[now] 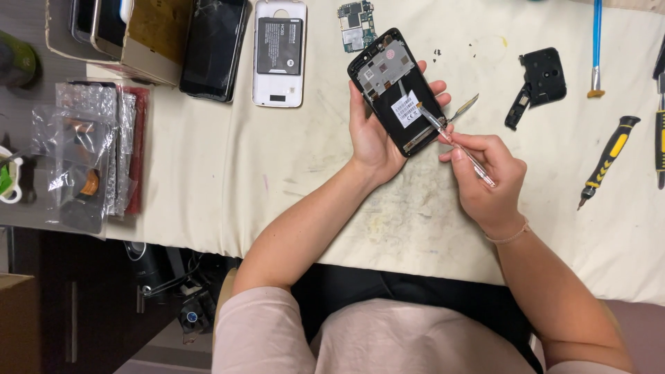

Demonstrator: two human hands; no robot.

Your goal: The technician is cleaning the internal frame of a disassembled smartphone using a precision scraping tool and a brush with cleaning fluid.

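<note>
My left hand [374,135] cradles an opened black phone [396,90] from beneath, its back cover off and its inner frame and a white sticker exposed. My right hand [485,173] grips a thin metal tool [454,138] like a pen, and the tool's tip rests on the phone's lower inside edge near the sticker. A second slim metal blade [465,107] sticks out to the right of the phone beside my fingers. Both hands hover above a stained cream cloth [277,180] that covers the table.
A white phone back with a black battery [279,52], a black phone [213,48], a small circuit board [357,26], a black plastic part [540,76], a yellow-black screwdriver [608,159], a blue-handled tool [596,48], plastic bags of parts [90,152] and a cardboard box [149,38] lie around.
</note>
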